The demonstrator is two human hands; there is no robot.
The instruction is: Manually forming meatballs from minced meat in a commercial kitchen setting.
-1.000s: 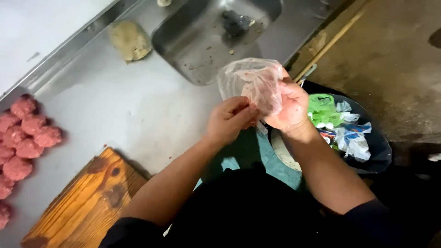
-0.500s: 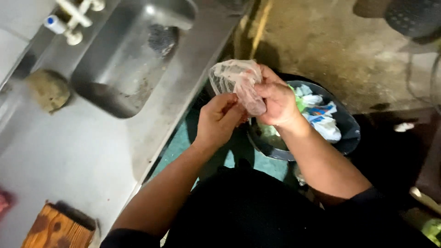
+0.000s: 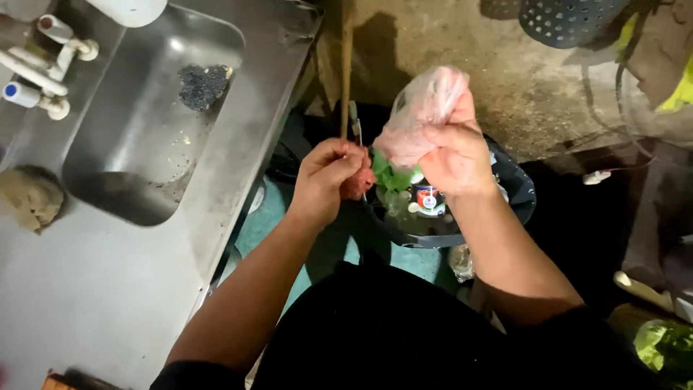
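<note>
While both hands hang over the dark waste bin [image 3: 520, 198] beside the steel bench [image 3: 108, 289], the work of emptying the thin plastic bag [image 3: 422, 108] looks about half done, as far as I can judge. The right hand [image 3: 455, 155] has its fingers clamped on the crumpled, pink-smeared bag, gripping it by its lower part so that the loose end stands up above the knuckles. The left hand [image 3: 328, 177] has its fingers closed together around a small lump of red minced meat [image 3: 359, 184], which shows just below the knuckles and sits right at the bin's rim.

Judging by how things lie, the meat is out of the bag and the bag looks nearly empty, though pink residue clings inside it. Neither the lump nor the bag has been let go: both are held in the air, the bag directly over the rubbish already in the bin, which includes green scraps and a small tin.

On the bench, the sink [image 3: 144, 123] holds a dark scouring pad [image 3: 203, 84], and a yellowish sponge [image 3: 29, 198] lies at the left edge, well apart from the hands.
</note>
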